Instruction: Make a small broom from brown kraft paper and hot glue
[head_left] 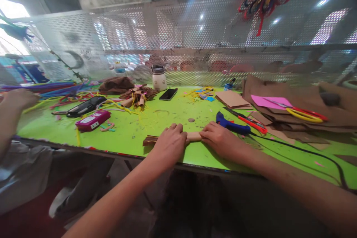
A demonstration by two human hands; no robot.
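Note:
A brown paper roll [193, 136] lies near the front edge of the green table [178, 108], with fringed darker paper strips [150, 140] sticking out at its left end. My left hand [172, 139] is closed over the middle of it, between the fringe and the bare tube. At the right end, the fingers of my right hand [216, 137] press together on the tube. Just beyond my right hand is a blue glue gun [231, 123], its black cord trailing right. Scissors with red handles [252, 123] rest behind the gun.
Brown paper sheets [295, 119], a pink sheet [270, 101] and yellow-red scissors [304, 114] lie at the right. Leftward are a purple box [93, 120], a black case [86, 106] and finished paper rolls [139, 96]. A phone [168, 94] and jar [158, 78] stand behind. A co-worker's hand [21, 98] is far left.

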